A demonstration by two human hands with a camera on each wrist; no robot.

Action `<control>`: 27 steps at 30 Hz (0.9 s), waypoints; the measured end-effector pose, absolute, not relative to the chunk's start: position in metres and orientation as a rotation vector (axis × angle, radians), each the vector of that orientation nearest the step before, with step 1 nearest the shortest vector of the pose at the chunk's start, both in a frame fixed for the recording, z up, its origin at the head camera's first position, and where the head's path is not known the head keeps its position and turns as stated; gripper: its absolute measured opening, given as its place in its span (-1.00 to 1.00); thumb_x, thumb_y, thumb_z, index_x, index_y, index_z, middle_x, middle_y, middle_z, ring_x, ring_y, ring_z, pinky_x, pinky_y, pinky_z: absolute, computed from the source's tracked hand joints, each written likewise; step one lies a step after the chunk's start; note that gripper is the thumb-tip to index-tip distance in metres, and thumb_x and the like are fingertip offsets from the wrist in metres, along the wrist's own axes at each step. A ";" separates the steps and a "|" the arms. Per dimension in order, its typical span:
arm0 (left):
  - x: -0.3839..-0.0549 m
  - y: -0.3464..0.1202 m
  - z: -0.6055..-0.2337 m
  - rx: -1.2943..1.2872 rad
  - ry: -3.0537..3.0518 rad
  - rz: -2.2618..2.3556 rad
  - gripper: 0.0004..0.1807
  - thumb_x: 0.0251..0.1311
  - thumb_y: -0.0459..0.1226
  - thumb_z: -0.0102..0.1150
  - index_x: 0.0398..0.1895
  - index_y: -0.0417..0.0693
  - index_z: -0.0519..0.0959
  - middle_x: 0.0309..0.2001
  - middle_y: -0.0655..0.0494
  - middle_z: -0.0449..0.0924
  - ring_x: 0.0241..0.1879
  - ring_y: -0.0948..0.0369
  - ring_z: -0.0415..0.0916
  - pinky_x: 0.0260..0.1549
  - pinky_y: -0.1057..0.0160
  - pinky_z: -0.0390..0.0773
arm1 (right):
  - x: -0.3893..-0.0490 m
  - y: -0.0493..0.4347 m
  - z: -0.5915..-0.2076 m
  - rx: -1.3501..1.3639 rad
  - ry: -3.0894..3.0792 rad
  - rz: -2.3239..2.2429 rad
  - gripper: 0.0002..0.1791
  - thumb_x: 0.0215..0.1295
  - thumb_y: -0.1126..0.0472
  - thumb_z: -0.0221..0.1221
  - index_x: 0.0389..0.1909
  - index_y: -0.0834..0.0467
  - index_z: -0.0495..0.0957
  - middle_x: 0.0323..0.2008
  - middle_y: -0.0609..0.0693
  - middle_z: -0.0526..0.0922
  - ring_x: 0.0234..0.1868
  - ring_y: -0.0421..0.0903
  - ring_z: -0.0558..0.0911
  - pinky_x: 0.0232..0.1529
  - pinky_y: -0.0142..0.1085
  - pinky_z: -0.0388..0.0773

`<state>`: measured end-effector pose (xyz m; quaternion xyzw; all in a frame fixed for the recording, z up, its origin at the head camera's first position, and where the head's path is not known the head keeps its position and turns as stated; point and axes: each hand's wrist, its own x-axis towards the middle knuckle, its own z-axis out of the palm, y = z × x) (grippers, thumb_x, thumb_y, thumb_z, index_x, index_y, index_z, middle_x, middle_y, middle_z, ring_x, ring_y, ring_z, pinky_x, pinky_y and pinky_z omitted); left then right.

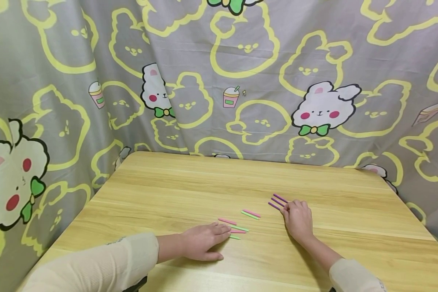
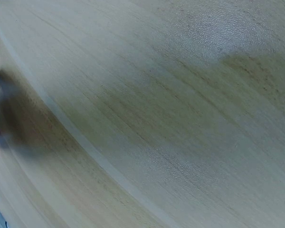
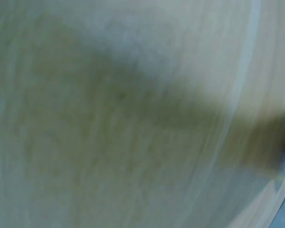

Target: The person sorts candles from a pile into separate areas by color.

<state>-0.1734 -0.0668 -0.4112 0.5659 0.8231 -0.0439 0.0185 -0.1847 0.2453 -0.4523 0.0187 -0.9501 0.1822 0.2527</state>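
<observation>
In the head view my left hand [image 1: 204, 242] lies with its fingers extended over the left ends of several thin pink and green sticks. Among these are a pink stick [image 1: 227, 221] by the fingertips and a green stick [image 1: 239, 228] pointing right. Farther right, my right hand [image 1: 299, 219] pinches the right end of the nearest purple stick [image 1: 273, 206]. Two more purple sticks [image 1: 280, 198] lie alongside it, their right ends partly covered by the fingers. Both wrist views show mostly tabletop, with just a sliver of hand at the edge.
Between the hands, a pink stick [image 1: 252, 213] and a green stick [image 1: 249, 215] lie side by side on the wooden table [image 1: 190, 178]. A grey patterned curtain [image 1: 204, 52] hangs behind the table and along its sides.
</observation>
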 end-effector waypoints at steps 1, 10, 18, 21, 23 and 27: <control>-0.173 -0.067 -0.411 1.757 2.556 -0.137 -0.32 0.32 0.09 -0.14 0.30 -0.23 0.28 0.33 -0.08 0.28 0.33 0.12 0.25 0.29 0.14 0.30 | -0.185 0.245 -0.452 0.051 -2.581 0.495 -0.87 0.06 0.31 0.28 -0.55 0.28 0.55 -0.45 0.14 0.56 -0.34 0.07 0.42 -0.39 -0.14 0.33; -0.174 -0.067 -0.412 1.776 2.557 -0.130 -0.32 0.32 0.09 -0.13 0.29 -0.24 0.29 0.32 -0.09 0.29 0.33 0.11 0.25 0.30 0.14 0.29 | -0.186 0.245 -0.453 0.076 -2.501 0.508 -0.88 0.01 0.35 0.30 -0.53 0.30 0.56 -0.45 0.16 0.57 -0.35 0.08 0.41 -0.38 -0.16 0.32; -0.174 -0.067 -0.411 1.776 2.557 -0.135 -0.33 0.32 0.08 -0.13 0.28 -0.25 0.29 0.32 -0.09 0.29 0.33 0.12 0.25 0.30 0.14 0.29 | -0.188 0.245 -0.450 0.097 -2.455 0.545 -0.90 -0.01 0.37 0.31 -0.52 0.31 0.56 -0.46 0.16 0.58 -0.37 0.07 0.40 -0.39 -0.19 0.29; -0.173 -0.067 -0.411 1.770 2.555 -0.132 -0.33 0.32 0.07 -0.12 0.28 -0.25 0.29 0.32 -0.09 0.29 0.33 0.12 0.25 0.30 0.14 0.29 | -0.187 0.243 -0.449 0.135 -2.448 0.559 -0.89 -0.03 0.39 0.32 -0.54 0.30 0.55 -0.47 0.15 0.58 -0.38 0.06 0.40 -0.41 -0.22 0.28; -0.173 -0.067 -0.411 1.769 2.554 -0.133 -0.34 0.32 0.07 -0.12 0.28 -0.25 0.29 0.32 -0.09 0.29 0.33 0.12 0.25 0.30 0.14 0.29 | -0.187 0.241 -0.448 0.160 -2.439 0.573 -0.88 -0.05 0.40 0.33 -0.55 0.30 0.55 -0.48 0.14 0.57 -0.39 0.05 0.40 -0.41 -0.23 0.28; -0.173 -0.067 -0.410 1.765 2.550 -0.137 -0.34 0.32 0.06 -0.12 0.28 -0.25 0.29 0.32 -0.09 0.28 0.33 0.12 0.24 0.31 0.14 0.28 | -0.187 0.236 -0.446 0.193 -2.419 0.604 -0.88 -0.05 0.41 0.33 -0.56 0.28 0.55 -0.49 0.12 0.56 -0.40 0.03 0.41 -0.40 -0.24 0.29</control>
